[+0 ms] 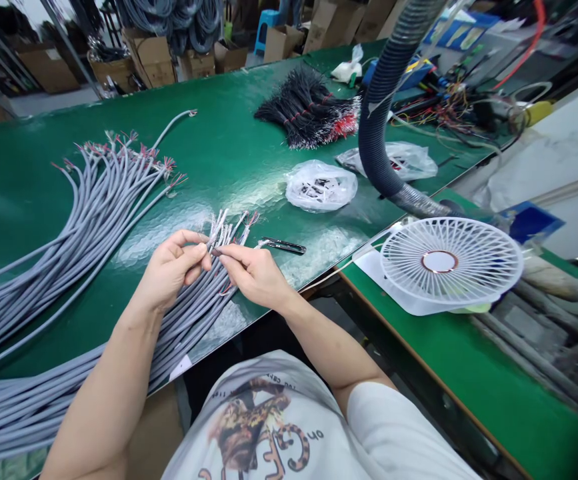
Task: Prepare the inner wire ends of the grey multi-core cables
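Observation:
My left hand [181, 261] is closed in a pinch on a grey cable near its stripped end, above a bundle of grey cables [189, 327]. Close beside it, my right hand [251, 270] has thumb and forefinger pressed together at the same spot, on a small dark piece at the cable end. The fingers partly hide this piece, so I cannot tell its kind. Braided, silvery cable ends [226, 230] stick out just beyond both hands. A slim black tool, like tweezers [283, 246], lies right of my right hand.
At left lies another bundle of grey cables [83, 220] with frayed ends. Farther back are bundled black wires [303, 110] and an open plastic bag [321, 187] of small black parts. A ribbed black hose [376, 127] comes down at right, near a white fan [451, 263].

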`<state>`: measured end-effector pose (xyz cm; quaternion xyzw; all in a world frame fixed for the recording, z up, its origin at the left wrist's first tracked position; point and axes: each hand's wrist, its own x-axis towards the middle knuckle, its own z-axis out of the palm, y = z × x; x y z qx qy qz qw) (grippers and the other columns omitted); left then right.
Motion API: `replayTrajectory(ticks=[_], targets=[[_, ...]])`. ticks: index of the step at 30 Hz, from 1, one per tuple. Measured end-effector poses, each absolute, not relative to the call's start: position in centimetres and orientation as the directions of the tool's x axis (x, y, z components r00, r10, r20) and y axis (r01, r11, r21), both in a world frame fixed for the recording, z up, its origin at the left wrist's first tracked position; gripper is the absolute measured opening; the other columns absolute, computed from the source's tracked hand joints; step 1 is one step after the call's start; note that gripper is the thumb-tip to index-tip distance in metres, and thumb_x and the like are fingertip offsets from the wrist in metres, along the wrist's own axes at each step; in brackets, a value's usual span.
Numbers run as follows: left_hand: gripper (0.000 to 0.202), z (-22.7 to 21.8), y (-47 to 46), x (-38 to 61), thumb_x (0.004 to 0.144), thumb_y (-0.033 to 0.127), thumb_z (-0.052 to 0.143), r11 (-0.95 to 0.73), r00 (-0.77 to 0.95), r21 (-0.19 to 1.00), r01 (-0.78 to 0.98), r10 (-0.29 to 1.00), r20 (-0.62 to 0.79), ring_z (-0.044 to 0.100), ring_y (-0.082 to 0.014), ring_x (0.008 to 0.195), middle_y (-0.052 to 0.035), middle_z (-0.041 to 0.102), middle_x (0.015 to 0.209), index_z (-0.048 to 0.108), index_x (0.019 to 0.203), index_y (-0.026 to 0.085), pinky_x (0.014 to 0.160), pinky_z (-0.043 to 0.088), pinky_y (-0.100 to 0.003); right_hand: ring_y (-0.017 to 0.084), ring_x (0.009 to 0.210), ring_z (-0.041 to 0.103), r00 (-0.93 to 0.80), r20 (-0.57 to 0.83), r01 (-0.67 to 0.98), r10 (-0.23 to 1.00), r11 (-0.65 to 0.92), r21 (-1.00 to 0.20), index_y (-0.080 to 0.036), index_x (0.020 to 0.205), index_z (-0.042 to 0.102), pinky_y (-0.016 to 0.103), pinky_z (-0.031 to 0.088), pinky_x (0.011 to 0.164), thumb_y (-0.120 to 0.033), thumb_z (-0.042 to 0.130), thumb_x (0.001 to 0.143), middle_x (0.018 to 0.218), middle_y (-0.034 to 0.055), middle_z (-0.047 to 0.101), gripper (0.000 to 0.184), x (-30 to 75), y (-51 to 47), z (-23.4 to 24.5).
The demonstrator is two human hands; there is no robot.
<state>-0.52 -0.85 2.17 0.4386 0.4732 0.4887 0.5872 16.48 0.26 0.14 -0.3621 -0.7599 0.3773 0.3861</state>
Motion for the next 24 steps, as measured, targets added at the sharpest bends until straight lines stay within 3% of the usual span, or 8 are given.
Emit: replayTrajectory(ticks=[14,24], targets=[[0.022,1.8,-0.9,0.0,0.076,0.030,0.070,0.086,0.030,0.995,-0.059,0.996,-0.085,0.038,-0.0036,0.035,0.0007,0.063,0.057,0.056,0.087,0.016,0.036,0.026,-0.016,0.010,0.055,0.049,-0.392,0.254,0.319,0.884,0.390,-0.864,-0.017,0.094,0.068,0.021,0.038,0.057,-0.024,0.045,0.092,0.058,-0.0024,0.054,0.024,16.3,0.7,0.1],[0.022,1.6,-1.0,0.1,0.081,0.033,0.065,0.069,0.083,0.997,0.030,0.994,-0.071,0.037,-0.0039,0.038,-0.0003,0.064,0.063,0.058,0.096,0.017,0.039,0.027,-0.017,0.012,0.062,0.055,-0.292,0.326,0.261,0.899,0.403,-0.877,-0.015,0.091,0.066,0.022,0.041,0.062,-0.026,0.045,0.091,0.064,0.0004,0.059,0.024,16.6,1.9,-0.3]])
